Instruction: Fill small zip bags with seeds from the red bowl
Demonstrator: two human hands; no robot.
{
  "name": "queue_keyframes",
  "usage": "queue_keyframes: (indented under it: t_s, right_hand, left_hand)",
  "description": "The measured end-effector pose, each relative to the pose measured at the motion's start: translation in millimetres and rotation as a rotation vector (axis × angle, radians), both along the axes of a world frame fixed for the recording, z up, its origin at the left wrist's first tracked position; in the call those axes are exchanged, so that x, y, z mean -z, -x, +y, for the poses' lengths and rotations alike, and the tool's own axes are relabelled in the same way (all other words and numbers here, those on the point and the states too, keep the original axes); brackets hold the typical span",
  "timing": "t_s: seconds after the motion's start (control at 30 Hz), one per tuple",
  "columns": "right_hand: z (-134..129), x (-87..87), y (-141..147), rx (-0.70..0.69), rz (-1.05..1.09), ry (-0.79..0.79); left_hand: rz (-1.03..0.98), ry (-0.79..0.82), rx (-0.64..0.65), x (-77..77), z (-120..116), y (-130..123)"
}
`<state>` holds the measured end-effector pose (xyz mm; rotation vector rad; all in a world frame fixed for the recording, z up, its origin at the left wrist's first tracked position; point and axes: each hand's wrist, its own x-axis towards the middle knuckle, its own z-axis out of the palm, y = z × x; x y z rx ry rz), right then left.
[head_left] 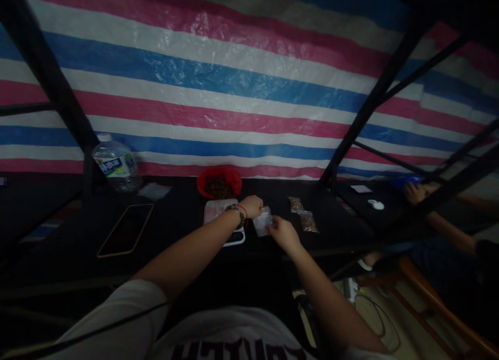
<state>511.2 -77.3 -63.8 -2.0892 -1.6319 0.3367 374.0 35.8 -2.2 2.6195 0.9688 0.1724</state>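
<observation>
A small clear zip bag [262, 225] is between my two hands, its opening towards the far side. My right hand [286, 235] pinches the bag's right edge. Above the bag's upper left corner, my left hand [252, 206] is closed, its fingertips turned down; what they hold, if anything, is hidden. My left wrist crosses a white kitchen scale [237, 238]. Behind the scale stands a red bowl [200, 184] with small brown pieces in it. To the right lie two filled zip bags [295, 204] of similar brown bits, the nearer one [309, 222] touching the other.
A phone [127, 230] lies at the left, with flat clear bags [155, 191] and a large plastic bottle [117, 165] behind it. Dark metal posts [362, 105] frame the black table. At far right, another person's hand [415, 192] is by a blue object [405, 181].
</observation>
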Motion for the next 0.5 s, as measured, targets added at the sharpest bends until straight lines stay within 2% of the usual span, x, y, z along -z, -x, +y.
queue_keyframes:
  t_s: [0.1, 0.2, 0.37, 0.5]
  right_hand:
    - [-3, 6.3, 7, 0.011, -0.213, 0.034]
    - [-2, 10.6, 7, 0.041, -0.229, 0.036]
    - [6, 21.2, -5, 0.056, -0.155, 0.042]
    - [9, 28.4, -19, 0.015, -0.01, -0.105]
  left_hand:
    - [0.084, -0.007, 0.022, 20.2, 3, -10]
    - [0.124, -0.005, 0.024, 32.1, 10, -16]
    - [0.16, 0.057, 0.017, 36.0, 19, -23]
    - [0.044, 0.078, 0.007, 32.4, 17, -20]
